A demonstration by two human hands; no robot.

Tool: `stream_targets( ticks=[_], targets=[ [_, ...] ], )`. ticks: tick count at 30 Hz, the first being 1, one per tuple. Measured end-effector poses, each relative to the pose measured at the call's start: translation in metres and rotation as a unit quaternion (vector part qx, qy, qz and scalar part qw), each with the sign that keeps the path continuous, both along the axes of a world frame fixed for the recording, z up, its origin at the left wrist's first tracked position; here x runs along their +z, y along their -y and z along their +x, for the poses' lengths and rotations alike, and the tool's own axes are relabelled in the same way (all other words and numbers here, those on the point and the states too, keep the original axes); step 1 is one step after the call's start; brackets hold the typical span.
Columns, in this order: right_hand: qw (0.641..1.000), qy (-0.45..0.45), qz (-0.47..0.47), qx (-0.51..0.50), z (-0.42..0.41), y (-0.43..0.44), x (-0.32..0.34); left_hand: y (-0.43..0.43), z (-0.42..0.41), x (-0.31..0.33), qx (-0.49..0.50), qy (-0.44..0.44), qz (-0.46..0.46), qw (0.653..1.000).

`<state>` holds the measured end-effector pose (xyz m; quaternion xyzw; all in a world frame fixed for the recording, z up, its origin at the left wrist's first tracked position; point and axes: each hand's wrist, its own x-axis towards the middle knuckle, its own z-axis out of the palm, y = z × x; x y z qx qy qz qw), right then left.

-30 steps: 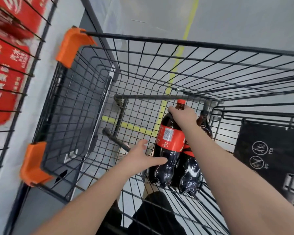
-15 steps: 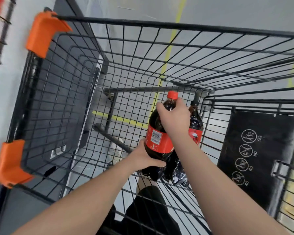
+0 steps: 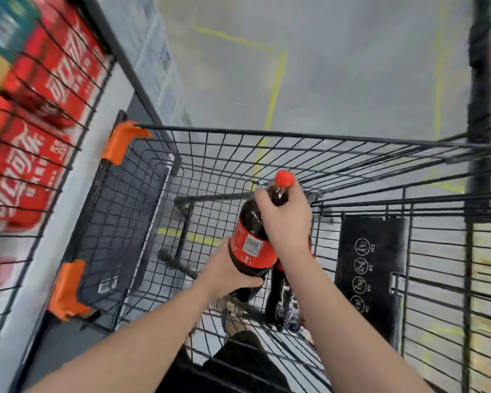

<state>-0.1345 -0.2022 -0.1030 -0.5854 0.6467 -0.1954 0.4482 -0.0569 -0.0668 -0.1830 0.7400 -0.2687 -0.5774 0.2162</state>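
Left hand [image 3: 227, 275]: cups the lower body of the dark plastic cola bottle with red cap and red label [image 3: 250, 251]. The thumb is curled across the front just under the label; the fingers behind it are hidden.
Right hand [image 3: 287, 222]: fingers [image 3: 299, 197] clamped round the bottle's shoulder and neck, red cap sticking out above.
Bottle is tilted, cap leaning right, and held inside the black wire shopping cart [image 3: 295, 136] with its base clear of the cart floor.
Second dark cola bottle [image 3: 281, 296] stands on the cart floor, just behind the held one.
Delta vs 0.5 s ago: the held bottle is up off the cart floor and away from its neighbour, cap now close to front-rim height. Both grips are unchanged and the second bottle hasn't moved.
Far left: red cartons behind shelf wire [image 3: 26, 171], blurred.
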Motion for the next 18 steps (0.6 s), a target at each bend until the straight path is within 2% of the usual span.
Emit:
stream_targets(
  ticks=[5, 10, 18],
  targets=[
    [0.997, 0.028, -0.074, 0.003, 0.006, 0.005, 0.086, 0.015, 0.017, 0.078, 0.01, 0.06, -0.089, 0.994],
    [0.988, 0.094, -0.125, 0.014, 0.012, -0.001, 0.184, 0.019, 0.04, 0.169, 0.024, 0.098, -0.186, 0.977],
    [0.956, 0.172, -0.205, 0.122, 0.022, -0.028, 0.332, 0.008, 0.083, 0.299, 0.047, 0.141, -0.333, 0.931]
  ],
)
